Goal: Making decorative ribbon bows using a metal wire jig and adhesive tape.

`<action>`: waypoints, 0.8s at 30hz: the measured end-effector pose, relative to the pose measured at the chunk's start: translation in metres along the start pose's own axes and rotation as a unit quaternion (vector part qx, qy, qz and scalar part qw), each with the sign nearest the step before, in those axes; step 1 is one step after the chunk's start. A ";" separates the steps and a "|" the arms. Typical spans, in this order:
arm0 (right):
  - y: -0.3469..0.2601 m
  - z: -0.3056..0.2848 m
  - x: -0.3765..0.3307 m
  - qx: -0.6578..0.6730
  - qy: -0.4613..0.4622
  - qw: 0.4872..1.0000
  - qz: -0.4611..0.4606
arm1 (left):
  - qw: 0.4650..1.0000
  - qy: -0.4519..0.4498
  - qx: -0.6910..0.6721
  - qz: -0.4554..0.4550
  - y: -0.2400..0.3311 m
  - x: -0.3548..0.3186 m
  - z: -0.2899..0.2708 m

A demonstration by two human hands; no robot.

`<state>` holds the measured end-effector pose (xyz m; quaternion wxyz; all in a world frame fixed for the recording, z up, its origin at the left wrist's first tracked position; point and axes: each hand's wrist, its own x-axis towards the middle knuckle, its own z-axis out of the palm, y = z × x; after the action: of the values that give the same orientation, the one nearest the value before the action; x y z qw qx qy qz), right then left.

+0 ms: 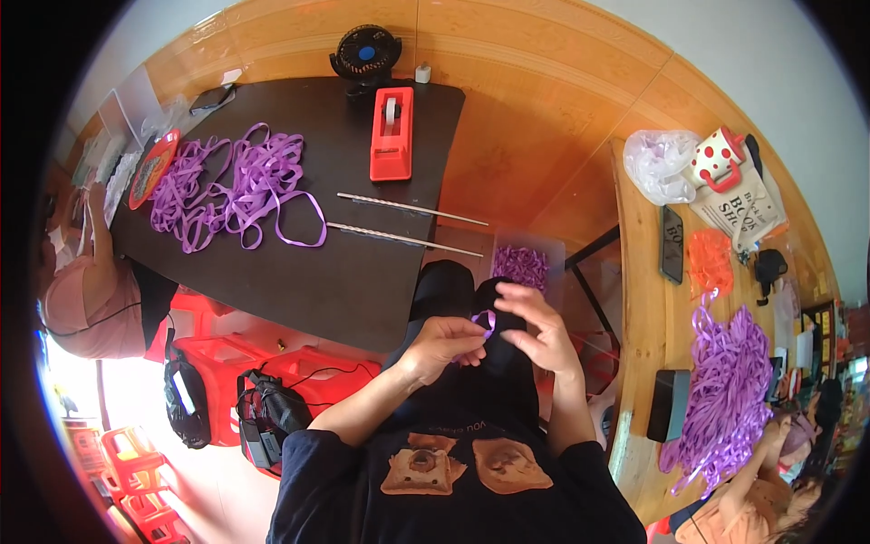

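Observation:
My left hand is closed in a pinch on a short purple ribbon, held above my lap. The ribbon bends into a small loop beyond the fingertips. Just right of it, my right hand has its fingers spread and appears to hold nothing. Beyond my knees, a clear bin contains many small purple ribbon pieces. Tangled purple ribbon lies in loops on the dark table. Two thin metal rods with twisted sections lie at that table's right edge.
A red tape dispenser and black fan stand at the dark table's far side. On the right-hand wooden table are a big purple ribbon heap, phone and dotted mug. Red stools and two other people flank me.

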<state>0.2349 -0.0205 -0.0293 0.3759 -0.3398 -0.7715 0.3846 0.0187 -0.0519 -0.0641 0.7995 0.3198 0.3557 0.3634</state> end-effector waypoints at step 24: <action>-0.018 0.018 0.004 -0.046 0.022 0.992 -0.114 | 0.990 -0.051 0.114 0.059 0.014 -0.011 0.005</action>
<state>0.2140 -0.0322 -0.0204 0.4182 -0.2754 -0.8136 0.2954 0.0128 -0.0548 -0.0466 0.7521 0.4470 0.3344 0.3504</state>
